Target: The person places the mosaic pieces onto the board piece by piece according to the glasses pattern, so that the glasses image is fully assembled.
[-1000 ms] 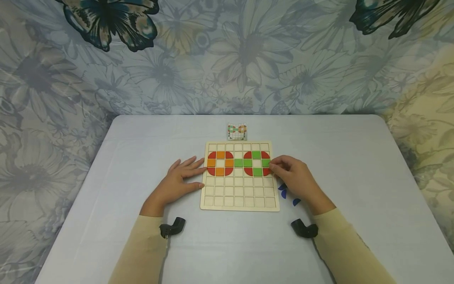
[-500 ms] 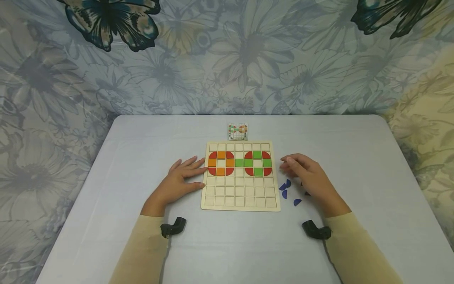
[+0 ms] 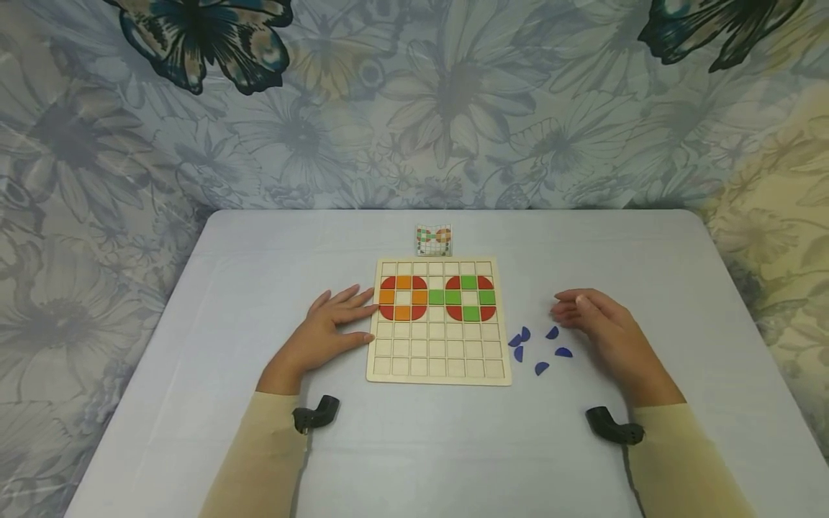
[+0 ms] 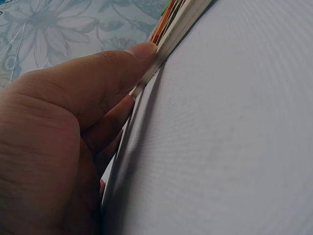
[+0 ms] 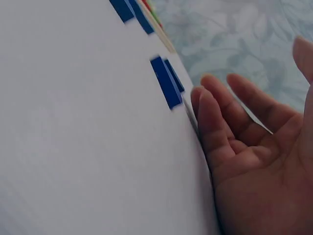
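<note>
A pale wooden grid board (image 3: 437, 349) lies flat on the table. Set into its cells are a ring of red and orange pieces (image 3: 403, 283) on the left and one of red and green pieces (image 3: 470, 283) on the right, joined by a green square (image 3: 437, 297). My left hand (image 3: 330, 327) is spread, fingertips and thumb touching the board's left edge. To the right of the board, my right hand (image 3: 605, 331) holds nothing, its fingers loosely bent in the right wrist view. Between that hand and the board lie several blue half-round pieces (image 3: 563, 352).
Behind the board is a small picture card (image 3: 434, 240) with a similar coloured pattern. The white table (image 3: 291, 244) meets a flower-patterned backdrop (image 3: 447, 108) at its far edge. A black wrist device (image 3: 615, 426) sits on each sleeve.
My right hand has left the board's right edge and moved right, uncovering more blue pieces and a red corner piece in its cell. The left hand has stayed in place.
</note>
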`<state>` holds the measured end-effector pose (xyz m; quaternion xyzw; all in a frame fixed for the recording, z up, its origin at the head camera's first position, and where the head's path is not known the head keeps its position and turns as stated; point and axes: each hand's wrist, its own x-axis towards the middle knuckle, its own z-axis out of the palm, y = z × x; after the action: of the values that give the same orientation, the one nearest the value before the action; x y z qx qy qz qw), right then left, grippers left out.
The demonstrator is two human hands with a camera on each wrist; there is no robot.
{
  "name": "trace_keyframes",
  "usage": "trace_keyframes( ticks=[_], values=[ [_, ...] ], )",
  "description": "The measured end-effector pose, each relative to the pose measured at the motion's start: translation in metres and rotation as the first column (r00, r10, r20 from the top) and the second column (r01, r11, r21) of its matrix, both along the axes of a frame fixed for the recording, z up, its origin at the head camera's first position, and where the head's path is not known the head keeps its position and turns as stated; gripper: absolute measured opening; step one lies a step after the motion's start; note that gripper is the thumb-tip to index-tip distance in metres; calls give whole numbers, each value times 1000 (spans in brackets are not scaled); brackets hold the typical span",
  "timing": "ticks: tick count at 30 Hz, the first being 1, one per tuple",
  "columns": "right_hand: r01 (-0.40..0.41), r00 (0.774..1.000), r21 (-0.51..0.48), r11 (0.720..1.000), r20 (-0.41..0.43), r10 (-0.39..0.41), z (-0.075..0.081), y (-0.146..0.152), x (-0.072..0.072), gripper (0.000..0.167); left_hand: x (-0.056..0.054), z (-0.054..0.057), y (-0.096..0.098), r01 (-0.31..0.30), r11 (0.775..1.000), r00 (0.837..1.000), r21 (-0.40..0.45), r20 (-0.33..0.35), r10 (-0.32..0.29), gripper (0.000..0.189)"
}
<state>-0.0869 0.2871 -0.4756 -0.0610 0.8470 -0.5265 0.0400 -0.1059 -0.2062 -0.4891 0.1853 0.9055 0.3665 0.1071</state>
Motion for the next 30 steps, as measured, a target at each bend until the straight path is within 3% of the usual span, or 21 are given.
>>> trace_keyframes(
  ticks=[5, 9, 16, 26, 30],
  values=[
    [-18, 999, 25, 1000, 41, 17, -7, 12, -1, 37, -1, -1, 0, 6, 1000, 1000, 2, -4, -6, 61],
    [-78, 994, 109, 991, 79, 70, -5, 12, -1, 36, -1, -2, 1, 7, 1000, 1000, 0, -6, -7, 61],
    [-190, 980, 259, 947, -6, 198, -2, 8, -5, 25, 0, 0, -1, 4, 1000, 1000, -7, -7, -4, 61],
    [-130, 986, 384, 914, -43, 158, 2, 5, -7, 19, 0, 1, 0, 13, 1000, 1000, 0, -3, -13, 61],
    [-119, 985, 386, 915, -72, 159, 3, 7, -7, 12, -1, 2, -1, 18, 1000, 1000, -4, -2, -18, 61]
  ],
)
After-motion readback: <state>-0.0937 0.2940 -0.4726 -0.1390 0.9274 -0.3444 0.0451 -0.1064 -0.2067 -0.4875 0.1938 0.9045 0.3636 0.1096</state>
